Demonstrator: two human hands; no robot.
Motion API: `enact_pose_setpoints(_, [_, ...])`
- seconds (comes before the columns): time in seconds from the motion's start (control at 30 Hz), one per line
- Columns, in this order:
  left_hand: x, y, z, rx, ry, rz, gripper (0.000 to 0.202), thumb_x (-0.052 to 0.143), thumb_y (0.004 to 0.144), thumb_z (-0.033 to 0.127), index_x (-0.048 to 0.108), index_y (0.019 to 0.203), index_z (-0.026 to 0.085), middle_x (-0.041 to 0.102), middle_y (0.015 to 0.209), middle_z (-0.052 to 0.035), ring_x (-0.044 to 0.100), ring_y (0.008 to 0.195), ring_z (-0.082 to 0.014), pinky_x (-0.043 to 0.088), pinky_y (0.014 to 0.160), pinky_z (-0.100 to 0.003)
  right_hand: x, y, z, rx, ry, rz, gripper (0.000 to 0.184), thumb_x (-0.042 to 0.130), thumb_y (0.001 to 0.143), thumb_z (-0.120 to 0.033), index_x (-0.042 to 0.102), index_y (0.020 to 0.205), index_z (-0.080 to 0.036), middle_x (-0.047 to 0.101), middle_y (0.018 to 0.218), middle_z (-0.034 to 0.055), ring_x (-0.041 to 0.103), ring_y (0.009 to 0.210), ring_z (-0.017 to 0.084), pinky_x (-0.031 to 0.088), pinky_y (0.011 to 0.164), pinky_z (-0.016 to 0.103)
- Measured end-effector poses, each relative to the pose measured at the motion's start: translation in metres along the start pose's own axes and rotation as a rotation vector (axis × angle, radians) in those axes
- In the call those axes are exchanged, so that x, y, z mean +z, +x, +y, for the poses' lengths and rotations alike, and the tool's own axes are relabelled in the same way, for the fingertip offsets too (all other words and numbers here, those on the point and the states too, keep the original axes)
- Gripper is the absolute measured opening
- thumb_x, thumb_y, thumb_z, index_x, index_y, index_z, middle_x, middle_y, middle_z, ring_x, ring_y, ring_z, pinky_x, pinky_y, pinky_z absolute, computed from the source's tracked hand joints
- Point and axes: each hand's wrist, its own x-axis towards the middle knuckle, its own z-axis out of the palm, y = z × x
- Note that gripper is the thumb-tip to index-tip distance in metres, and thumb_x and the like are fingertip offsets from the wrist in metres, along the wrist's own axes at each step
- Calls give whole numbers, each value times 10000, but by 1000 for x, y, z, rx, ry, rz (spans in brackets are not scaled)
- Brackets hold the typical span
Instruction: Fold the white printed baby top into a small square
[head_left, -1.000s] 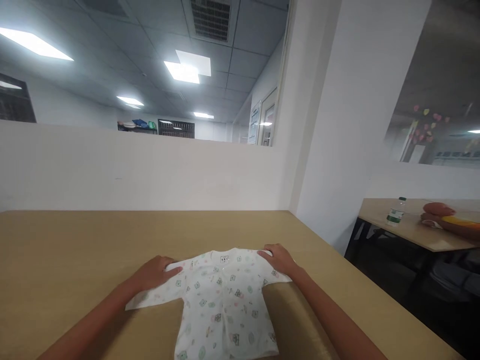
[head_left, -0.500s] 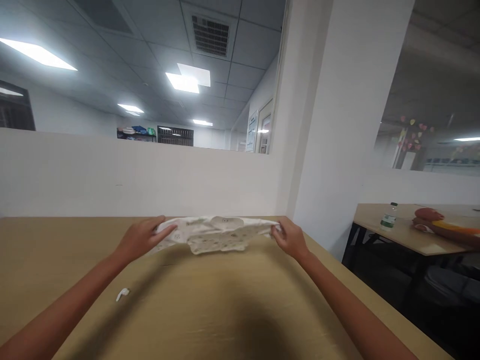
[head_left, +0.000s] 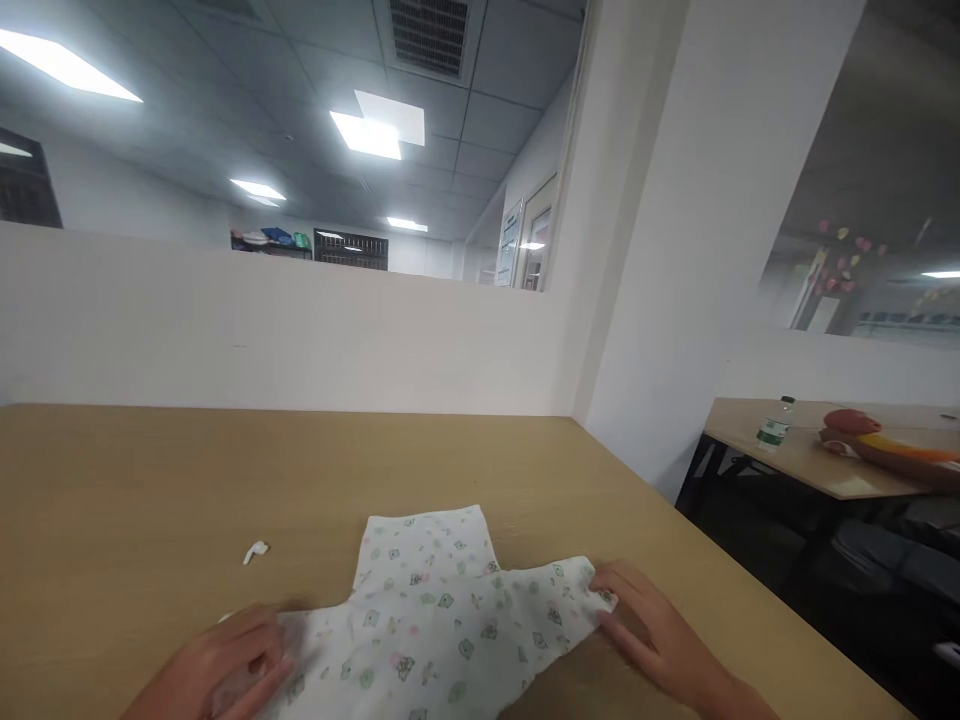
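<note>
A small white baby shirt [head_left: 442,620] with a print of little bears and green and pink spots lies spread on the wooden table [head_left: 187,480]. Its body points away from me, and a sleeve reaches out to each side. My left hand [head_left: 225,665] is closed with curled fingers on the left sleeve, whose end it hides. At the right cuff, my right hand [head_left: 660,630] has the cloth's edge between thumb and fingers. The shirt's near edge runs out of the picture at the bottom.
A white wireless earbud [head_left: 256,551] lies on the table, left of the shirt. Behind the table stands a low white wall [head_left: 300,340], with a pillar [head_left: 660,250] at right. Another table [head_left: 810,465] holds a water bottle [head_left: 775,424], and a person's arm [head_left: 892,465] rests there.
Both hands have come down and toward me with the shirt. It was held up, stretched between them near the far edge; now it lies flat on the table.
</note>
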Motion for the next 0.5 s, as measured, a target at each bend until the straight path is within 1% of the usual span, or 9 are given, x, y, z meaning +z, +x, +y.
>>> enact_pose_setpoints(0.07, [-10, 21, 14, -27, -65, -83, 275, 436, 1029, 466, 665, 968, 326, 657, 1015, -46, 635, 952, -234, 549, 884, -333, 6, 11, 7, 52, 18, 53, 275, 503, 1028, -436, 675, 1149, -260, 636, 1182, 116, 602, 1109, 271, 501, 997, 421])
enact_pose_setpoints(0.1, [-11, 32, 22, -25, -75, -104, 268, 435, 1033, 471, 673, 1029, 347, 656, 1077, -39, 632, 1005, -236, 544, 924, -337, 10, 20, 10, 67, 19, 71, 284, 499, 1026, -444, 681, 1116, -245, 641, 1148, 116, 606, 1084, 267, 502, 985, 419])
enact_pose_setpoints(0.17, [-6, 52, 35, -8, -62, -118, 285, 425, 1045, 469, 676, 1137, 372, 642, 1169, -28, 616, 1099, -236, 527, 986, -346, 18, 39, 16, 90, 11, 103, 289, 512, 1005, -438, 694, 1056, -220, 649, 1107, 111, 606, 1064, 266, 493, 977, 414])
enact_pose_setpoints(0.27, [15, 77, 50, 45, -20, -82, 309, 433, 1050, 418, 675, 1228, 347, 631, 1222, -53, 591, 1169, -241, 501, 1038, -386, 26, 72, 17, 152, 20, 130, 269, 540, 955, -403, 699, 970, -186, 664, 1047, 97, 608, 1037, 261, 482, 945, 387])
enact_pose_setpoints(0.37, [42, 96, 54, 105, 21, -38, 311, 497, 1008, 321, 680, 1259, 296, 629, 1244, -82, 594, 1168, -250, 494, 1048, -414, 38, 102, 6, 178, 75, 83, 244, 532, 934, -351, 687, 897, -166, 670, 971, 75, 616, 950, 227, 481, 864, 324])
enact_pose_setpoints(0.43, [58, 107, 51, 146, 41, -1, 322, 510, 982, 264, 691, 1248, 275, 634, 1234, -87, 598, 1157, -250, 488, 1053, -419, 53, 118, -7, 154, 116, 32, 214, 515, 926, -283, 689, 901, -162, 669, 969, 68, 613, 917, 202, 478, 830, 292])
enact_pose_setpoints(0.5, [70, 118, 45, 180, 59, 31, 340, 513, 968, 239, 695, 1254, 268, 638, 1228, -88, 601, 1146, -247, 487, 1051, -414, 73, 129, -19, 77, 156, -30, 216, 504, 903, -196, 711, 963, -173, 671, 1010, 63, 615, 939, 190, 479, 850, 283])
